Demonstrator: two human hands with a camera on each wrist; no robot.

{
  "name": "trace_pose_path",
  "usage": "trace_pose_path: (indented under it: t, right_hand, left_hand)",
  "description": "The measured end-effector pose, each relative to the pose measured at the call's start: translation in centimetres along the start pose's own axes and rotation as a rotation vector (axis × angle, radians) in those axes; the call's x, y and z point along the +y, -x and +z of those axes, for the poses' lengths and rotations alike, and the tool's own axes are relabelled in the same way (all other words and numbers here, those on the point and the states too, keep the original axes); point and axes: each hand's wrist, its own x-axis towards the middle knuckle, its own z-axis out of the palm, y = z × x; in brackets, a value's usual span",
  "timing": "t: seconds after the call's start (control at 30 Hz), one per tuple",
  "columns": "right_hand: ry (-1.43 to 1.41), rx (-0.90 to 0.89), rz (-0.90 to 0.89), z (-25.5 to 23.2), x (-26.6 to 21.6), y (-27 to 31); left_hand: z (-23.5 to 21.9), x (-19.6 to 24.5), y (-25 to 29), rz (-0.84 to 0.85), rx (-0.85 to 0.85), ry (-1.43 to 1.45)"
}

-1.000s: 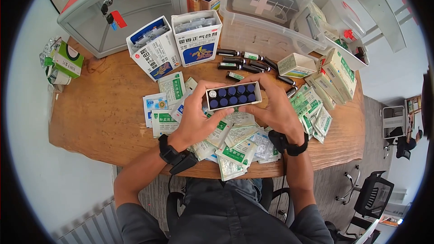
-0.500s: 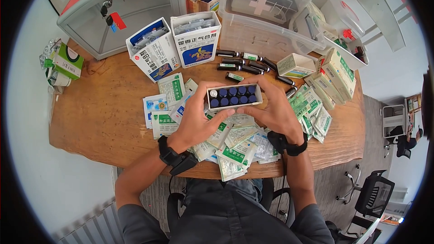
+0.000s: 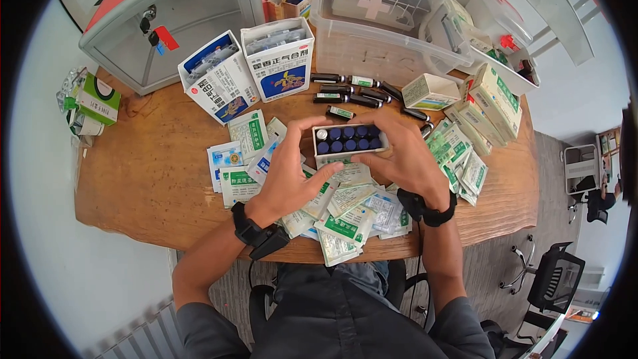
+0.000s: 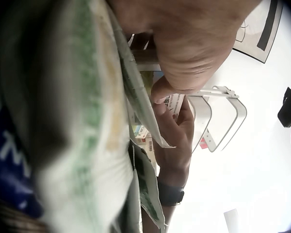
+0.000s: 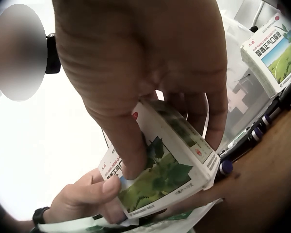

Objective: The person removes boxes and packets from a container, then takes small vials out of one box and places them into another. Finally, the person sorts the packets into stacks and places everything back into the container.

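1. and here we are, both hands meeting over the wooden table [image 3: 133, 179], right in the middle of the action: a small white carton [image 3: 335, 157], its open top facing the head camera.
2. the left hand [image 3: 286, 179] has the carton's left end gripped, fingers curled round it, thumb along the near side.
3. the right hand [image 3: 411, 166] matches it at the other end, also gripping; the right wrist view shows a thumb flat on the printed face with the green leaves.
4. look inside, folks: two rows of capped vials, dark blue caps [image 3: 350, 145] all round except one silver cap [image 3: 322, 134] in the far left corner (a proper odd one out, that).
5. underneath and nearer the body, a loose spread of sachets [image 3: 345, 224], overlapping in white and green, plus more sachets [image 3: 473, 176] off to the right.
6. just beyond the carton, loose dark vials [image 3: 365, 101] lie on their sides on the wood.
7. further back on the left, two tall white boxes [image 3: 282, 70] stand side by side, open, packets inside; beyond the vials sits a clear plastic bin [image 3: 372, 53].
8. over on the right, an open cream box [image 3: 430, 93] lies beside the upright cream boxes [image 3: 497, 103].
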Motion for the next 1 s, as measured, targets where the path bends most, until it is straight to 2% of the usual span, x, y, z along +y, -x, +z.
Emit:
trace_pose_path:
  t: [0.07, 0.17, 0.53, 0.7, 0.8, 1.0]
  right_hand:
    - [0.028, 0.027, 0.016, -0.3, 0.3, 0.0]
    - [0.08, 0.052, 0.047, -0.3, 0.6, 0.0]
    - [0.183, 0.059, 0.037, 0.3, 1.6, 0.3]
    - [0.135, 0.137, -0.005, 0.6, 1.3, -0.1]
    - [0.171, 0.128, -0.032, 1.4, 1.4, -0.2]
    - [0.181, 0.14, 0.02, 1.3, 1.9, 0.4]
  left_hand:
    - [-0.1, -0.5, 0.0, -0.076, -0.003, 0.06]
    - [0.0, -1.0, -0.2, -0.005, 0.042, 0.003]
    - [-0.1, -1.1, -0.1, -0.027, 0.02, -0.047]
    - [0.0, -0.9, 0.0, -0.062, 0.051, -0.025]
    - [-0.2, -0.5, 0.0, -0.008, 0.073, -0.058]
    - [-0.1, -0.9, 0.0, -0.01, 0.093, -0.062]
